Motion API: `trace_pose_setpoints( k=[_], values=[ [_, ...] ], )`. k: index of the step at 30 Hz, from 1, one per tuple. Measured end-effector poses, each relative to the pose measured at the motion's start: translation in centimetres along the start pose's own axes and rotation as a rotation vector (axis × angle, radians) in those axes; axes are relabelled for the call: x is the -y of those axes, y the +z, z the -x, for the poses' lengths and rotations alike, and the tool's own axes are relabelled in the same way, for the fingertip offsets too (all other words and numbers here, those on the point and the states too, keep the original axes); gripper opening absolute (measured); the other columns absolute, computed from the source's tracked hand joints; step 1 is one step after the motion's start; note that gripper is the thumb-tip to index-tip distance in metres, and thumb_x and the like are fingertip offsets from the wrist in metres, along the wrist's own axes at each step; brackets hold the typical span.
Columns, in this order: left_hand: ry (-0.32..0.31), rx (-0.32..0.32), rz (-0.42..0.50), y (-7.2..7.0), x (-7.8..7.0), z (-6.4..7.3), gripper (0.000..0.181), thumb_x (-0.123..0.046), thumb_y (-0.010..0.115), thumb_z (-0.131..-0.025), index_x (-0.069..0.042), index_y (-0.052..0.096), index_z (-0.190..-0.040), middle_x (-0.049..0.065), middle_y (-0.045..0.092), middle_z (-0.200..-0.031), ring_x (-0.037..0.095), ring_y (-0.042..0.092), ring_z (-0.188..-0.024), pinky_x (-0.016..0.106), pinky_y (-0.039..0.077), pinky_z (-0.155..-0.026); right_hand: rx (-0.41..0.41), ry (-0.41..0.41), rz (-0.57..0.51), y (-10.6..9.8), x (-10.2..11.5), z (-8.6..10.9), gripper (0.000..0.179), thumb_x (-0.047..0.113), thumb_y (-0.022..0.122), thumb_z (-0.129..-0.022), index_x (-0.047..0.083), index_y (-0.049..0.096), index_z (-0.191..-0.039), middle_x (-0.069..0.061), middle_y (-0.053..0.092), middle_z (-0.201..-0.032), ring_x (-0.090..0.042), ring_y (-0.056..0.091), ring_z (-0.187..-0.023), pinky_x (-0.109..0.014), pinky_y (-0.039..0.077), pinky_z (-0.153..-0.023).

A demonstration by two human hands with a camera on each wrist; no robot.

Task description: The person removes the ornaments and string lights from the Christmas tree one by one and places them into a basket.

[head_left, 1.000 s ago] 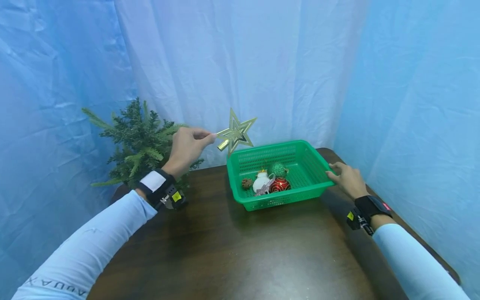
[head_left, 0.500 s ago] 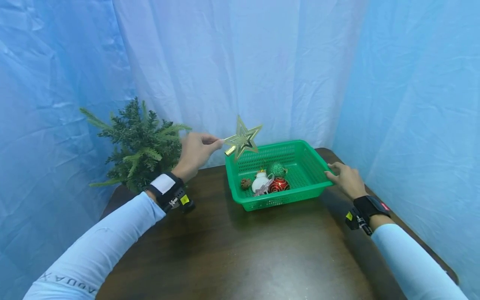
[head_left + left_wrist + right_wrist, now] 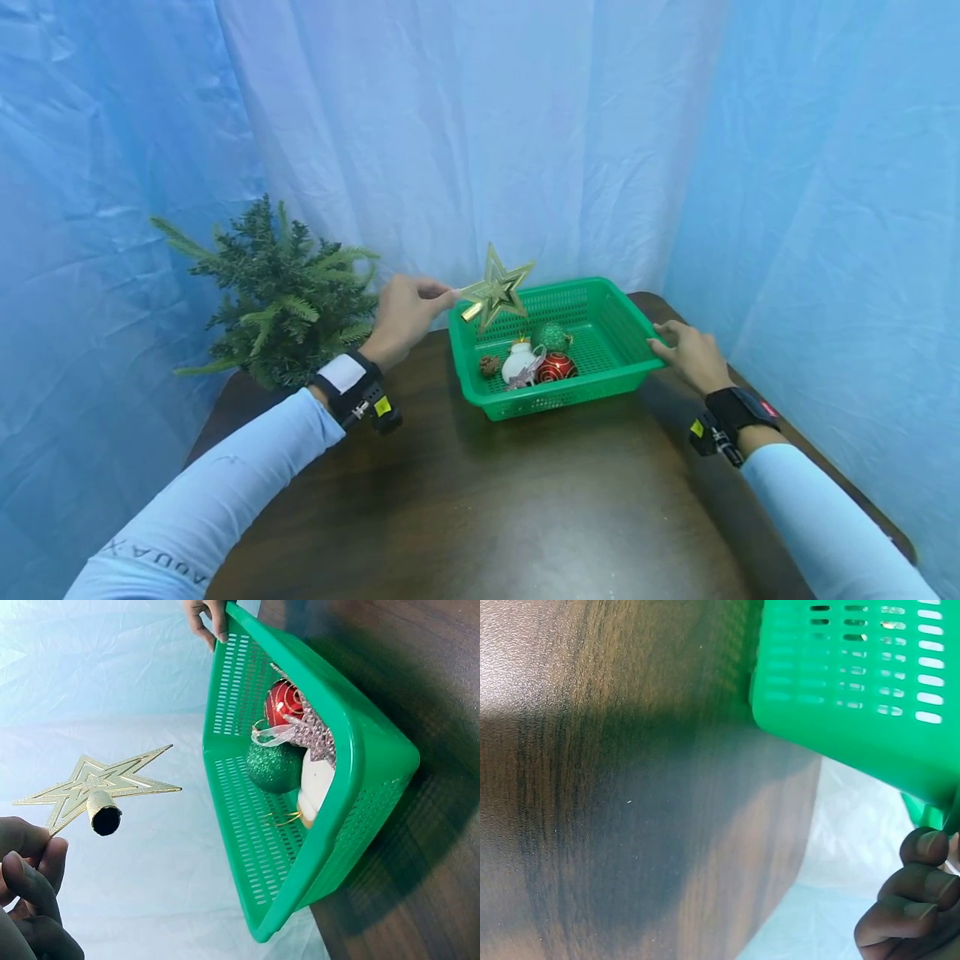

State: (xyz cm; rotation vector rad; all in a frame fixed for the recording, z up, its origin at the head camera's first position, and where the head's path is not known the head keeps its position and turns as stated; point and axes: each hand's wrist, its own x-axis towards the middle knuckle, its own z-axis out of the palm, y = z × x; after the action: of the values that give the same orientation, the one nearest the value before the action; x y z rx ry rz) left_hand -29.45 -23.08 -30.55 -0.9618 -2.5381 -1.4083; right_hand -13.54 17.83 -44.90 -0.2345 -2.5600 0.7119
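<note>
My left hand (image 3: pixel 408 315) pinches one point of a gold star tree topper (image 3: pixel 498 289) between thumb and fingers, above the left end of a green plastic basket (image 3: pixel 570 398). The topper's hollow socket (image 3: pixel 105 817) faces the camera in the left wrist view. At the basket's right end, my right hand (image 3: pixel 693 357) grips the rim, its curled fingers (image 3: pixel 907 919) showing below the edge in the right wrist view. Inside the basket lie a red patterned bauble (image 3: pixel 556 367), a green glitter bauble (image 3: pixel 551 337), a white ornament (image 3: pixel 517 362), a pinkish glittery ornament (image 3: pixel 311 735) and a small pine cone (image 3: pixel 489 365).
A small artificial Christmas tree (image 3: pixel 281 308) stands at the left back of the dark wooden table (image 3: pixel 480 508). Blue and white cloth curtains (image 3: pixel 480 125) hang behind the table and along both sides.
The left hand has carried the star right and slightly down, away from the tree and over the basket's left end. The right hand keeps its grip on the rim.
</note>
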Motion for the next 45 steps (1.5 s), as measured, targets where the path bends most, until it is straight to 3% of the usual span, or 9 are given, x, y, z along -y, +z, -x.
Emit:
trace_pose_setpoints(
  k=[6,12,21,32,35,39,45],
  values=[
    [0.001,0.032,-0.010,1.3,0.3,0.0,0.021,-0.030,0.073,-0.099,-0.013,0.081,-0.108,0.005,0.077,-0.108,0.022,0.069,-0.103,0.043,0.054,-0.084,0.000,-0.001,0.001,-0.3,0.1,0.1,0.041,0.021,0.064,-0.104,-0.005,0.061,-0.136,-0.028,0.071,-0.107,-0.013,0.019,-0.043,-0.032,0.024,-0.045],
    [-0.008,0.053,0.012,2.5,0.6,-0.1,0.020,-0.028,0.073,-0.099,-0.011,0.081,-0.107,0.006,0.077,-0.108,0.025,0.067,-0.108,0.046,0.052,-0.091,-0.017,-0.021,0.004,0.0,0.1,0.0,0.039,0.019,0.064,-0.104,-0.005,0.062,-0.135,-0.029,0.070,-0.111,-0.013,0.019,-0.043,-0.032,0.024,-0.045],
    [-0.054,0.078,0.029,3.6,0.5,-0.3,0.020,-0.028,0.074,-0.098,-0.014,0.081,-0.108,0.005,0.077,-0.110,0.023,0.067,-0.108,0.046,0.052,-0.093,0.007,0.016,-0.001,0.2,-0.3,-0.2,0.041,0.021,0.062,-0.105,-0.003,0.060,-0.138,-0.027,0.071,-0.108,-0.014,0.022,-0.044,-0.032,0.025,-0.046],
    [-0.052,0.098,0.051,4.5,0.7,-0.1,0.017,-0.028,0.074,-0.097,-0.015,0.082,-0.105,0.002,0.077,-0.107,0.020,0.068,-0.102,0.044,0.053,-0.086,0.014,0.027,0.001,0.2,-0.3,-0.2,0.041,0.022,0.064,-0.104,-0.002,0.061,-0.138,-0.018,0.072,-0.085,-0.014,0.022,-0.043,-0.032,0.024,-0.045],
    [-0.047,0.108,0.059,4.8,0.8,0.0,0.018,-0.027,0.073,-0.098,-0.013,0.082,-0.106,0.003,0.077,-0.107,0.021,0.068,-0.103,0.044,0.053,-0.087,0.011,0.028,0.004,0.2,-0.4,-0.2,0.041,0.021,0.064,-0.104,-0.002,0.061,-0.138,-0.010,0.063,-0.064,-0.013,0.021,-0.043,-0.031,0.024,-0.045],
    [-0.028,0.111,0.054,5.2,0.9,0.1,0.018,-0.026,0.073,-0.099,-0.012,0.082,-0.106,0.003,0.077,-0.106,0.020,0.068,-0.102,0.043,0.053,-0.087,0.013,0.028,-0.004,0.2,-0.3,0.0,0.041,0.021,0.063,-0.105,-0.003,0.060,-0.138,-0.009,0.054,-0.055,-0.012,0.019,-0.043,-0.031,0.023,-0.044],
    [-0.028,0.114,0.049,6.4,1.2,0.3,0.015,-0.025,0.073,-0.099,-0.014,0.082,-0.104,0.001,0.078,-0.102,0.019,0.068,-0.088,0.037,0.048,-0.074,-0.002,0.014,-0.026,0.3,-0.1,0.0,0.042,0.022,0.064,-0.104,-0.004,0.060,-0.137,-0.016,0.071,-0.078,-0.012,0.020,-0.042,-0.031,0.024,-0.043]
  ],
)
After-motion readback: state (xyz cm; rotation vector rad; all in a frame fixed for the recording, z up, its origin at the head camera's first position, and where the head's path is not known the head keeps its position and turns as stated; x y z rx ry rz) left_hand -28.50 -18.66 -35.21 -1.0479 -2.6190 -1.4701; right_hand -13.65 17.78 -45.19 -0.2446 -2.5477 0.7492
